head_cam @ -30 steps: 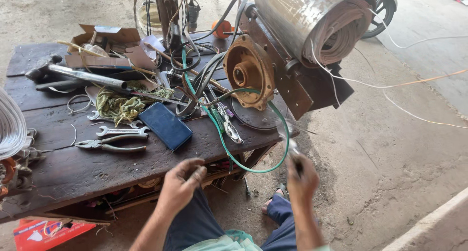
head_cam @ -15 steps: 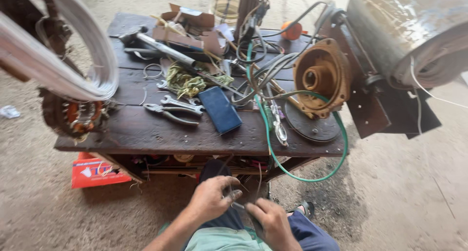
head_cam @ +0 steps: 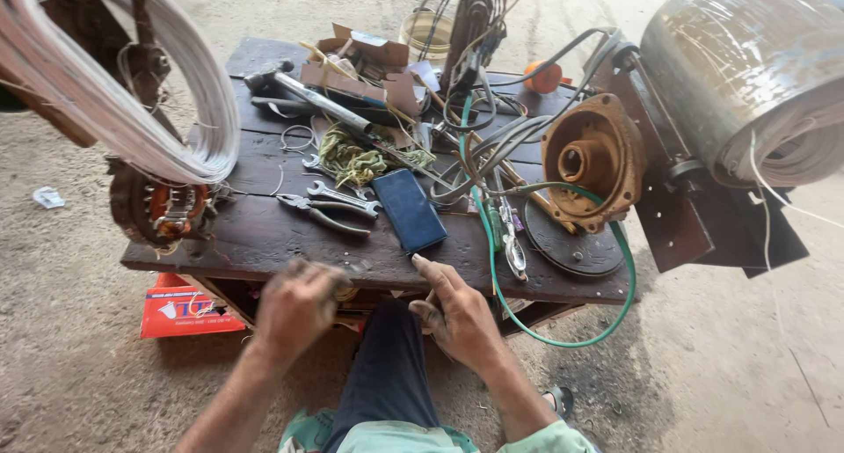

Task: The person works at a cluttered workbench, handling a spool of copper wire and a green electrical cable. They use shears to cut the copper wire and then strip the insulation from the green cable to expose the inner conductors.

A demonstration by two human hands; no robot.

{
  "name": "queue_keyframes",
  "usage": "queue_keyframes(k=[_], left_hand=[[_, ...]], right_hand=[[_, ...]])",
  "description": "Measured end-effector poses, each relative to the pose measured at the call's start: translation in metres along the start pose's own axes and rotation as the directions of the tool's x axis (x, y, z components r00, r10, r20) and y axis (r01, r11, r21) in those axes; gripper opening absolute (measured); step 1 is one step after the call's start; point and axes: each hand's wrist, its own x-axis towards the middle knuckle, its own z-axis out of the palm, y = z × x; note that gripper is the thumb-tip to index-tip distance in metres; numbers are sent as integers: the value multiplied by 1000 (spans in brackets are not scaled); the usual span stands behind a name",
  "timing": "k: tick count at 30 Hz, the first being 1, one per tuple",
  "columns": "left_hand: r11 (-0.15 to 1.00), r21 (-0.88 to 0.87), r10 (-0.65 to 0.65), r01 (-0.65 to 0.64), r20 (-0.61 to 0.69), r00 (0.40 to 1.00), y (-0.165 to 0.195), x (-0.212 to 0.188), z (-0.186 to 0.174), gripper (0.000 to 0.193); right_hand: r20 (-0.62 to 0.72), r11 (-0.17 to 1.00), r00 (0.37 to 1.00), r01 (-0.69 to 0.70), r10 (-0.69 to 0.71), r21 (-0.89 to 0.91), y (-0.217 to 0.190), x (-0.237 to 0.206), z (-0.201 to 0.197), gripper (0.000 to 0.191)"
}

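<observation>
Reaching stage: right hand (head_cam: 462, 317) open, forefinger touching the surface (head_cam: 264, 242) edge just below the dark phone (head_cam: 409, 211); left hand (head_cam: 297, 305) blurred, grip unclear; next needing a short forward stretch.

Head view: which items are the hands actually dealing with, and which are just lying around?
In hand or nearest:
right hand, fingertip by the dark phone
left hand, blurred, at the table edge

Lying about:
pliers
spanner
green hose
wire coil

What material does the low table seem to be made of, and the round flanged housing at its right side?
The table looks like dark, worn wooden planks: seams run between the boards. The round housing appears to be cast metal with a rusty orange-brown, dull surface, though paint cannot be excluded.
</observation>
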Motion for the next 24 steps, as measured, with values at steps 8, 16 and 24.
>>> queue_keyframes(k=[8, 16, 24], left_hand=[[844, 415, -339, 341, -81, 937, -56, 35, -8, 32], [993, 25, -112, 115, -92, 989, -4, 62, 40, 57], [995, -68, -53, 78, 311, 949, 42, 109, 63, 100]], right_hand=[[-350, 970, 929, 37, -121, -239, -15, -87, -48, 35], [-812, 866, 581, -381, -49, -325, 18, -147, -101, 20], [-571, 927, 817, -271, 79, -260, -7, -126, -60, 13]])
